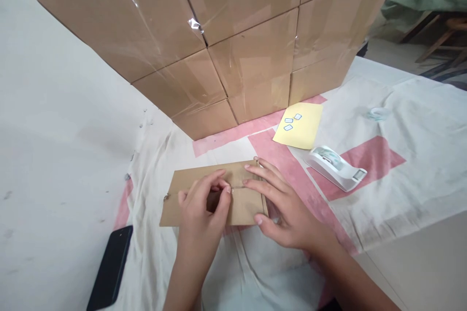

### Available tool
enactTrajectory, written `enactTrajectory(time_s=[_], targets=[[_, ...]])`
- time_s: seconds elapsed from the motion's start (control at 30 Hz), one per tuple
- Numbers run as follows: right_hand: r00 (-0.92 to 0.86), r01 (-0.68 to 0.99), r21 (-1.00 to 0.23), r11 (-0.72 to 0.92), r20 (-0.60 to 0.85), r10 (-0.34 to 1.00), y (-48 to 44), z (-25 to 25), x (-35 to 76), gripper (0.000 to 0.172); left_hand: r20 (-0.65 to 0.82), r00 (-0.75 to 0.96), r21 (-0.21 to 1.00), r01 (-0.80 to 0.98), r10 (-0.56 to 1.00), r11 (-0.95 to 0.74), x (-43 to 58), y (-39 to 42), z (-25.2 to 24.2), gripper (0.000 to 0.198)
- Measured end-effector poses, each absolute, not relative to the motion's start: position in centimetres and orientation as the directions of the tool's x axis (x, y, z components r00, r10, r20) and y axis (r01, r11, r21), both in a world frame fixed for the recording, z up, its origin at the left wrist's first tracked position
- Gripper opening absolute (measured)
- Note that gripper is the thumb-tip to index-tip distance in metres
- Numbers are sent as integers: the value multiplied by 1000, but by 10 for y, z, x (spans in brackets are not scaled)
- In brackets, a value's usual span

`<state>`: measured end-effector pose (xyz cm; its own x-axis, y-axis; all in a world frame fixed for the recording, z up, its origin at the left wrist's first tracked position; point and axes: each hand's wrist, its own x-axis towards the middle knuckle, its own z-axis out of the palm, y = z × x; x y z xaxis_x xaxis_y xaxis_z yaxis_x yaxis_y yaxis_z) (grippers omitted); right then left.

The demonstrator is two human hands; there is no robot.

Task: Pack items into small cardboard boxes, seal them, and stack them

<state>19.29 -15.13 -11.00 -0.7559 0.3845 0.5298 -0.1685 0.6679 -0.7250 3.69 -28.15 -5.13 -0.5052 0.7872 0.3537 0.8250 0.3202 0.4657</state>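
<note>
A small flat cardboard box [251, 206] lies on the cloth in front of me, with a seam running across its top. Over that seam, my left hand [206, 201] has thumb and forefinger brought together in a pinch. Whatever is between those fingertips is too small to make out. My right hand [279, 201] rests with spread fingers on the box's right end, its thumb near the front corner. The box's left part shows past my left hand, with a small dark spot at its edge.
Stacked cardboard cartons [251, 63] stand behind the box. To the right are a yellow sheet [310, 126] with small stickers, a white tape dispenser [337, 170] and a tape roll [378, 114]. A black phone [110, 267] lies by the white wall [54, 131] at left.
</note>
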Motion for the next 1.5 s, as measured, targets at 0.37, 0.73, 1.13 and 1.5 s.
enactTrajectory(time_s=[0.37, 0.73, 1.13, 1.5], targets=[[-751, -163, -718, 676, 535, 387, -153, -112, 193, 56, 505, -503, 385, 859, 702, 338, 49, -279, -54, 23], [-771, -125, -742, 659, 491, 406, -154, -110, 191, 77, 608, 9, -161, 981, 794, 112, 51, -296, -58, 57], [-667, 414, -428, 804, 458, 588, 6, -77, 239, 25, 568, 75, -235, 969, 820, 74, 52, -294, -64, 66], [-689, 723, -69, 687, -2, 725, 104, -133, 169, 30, 608, -12, -145, 981, 794, 126, 54, -292, -73, 67]])
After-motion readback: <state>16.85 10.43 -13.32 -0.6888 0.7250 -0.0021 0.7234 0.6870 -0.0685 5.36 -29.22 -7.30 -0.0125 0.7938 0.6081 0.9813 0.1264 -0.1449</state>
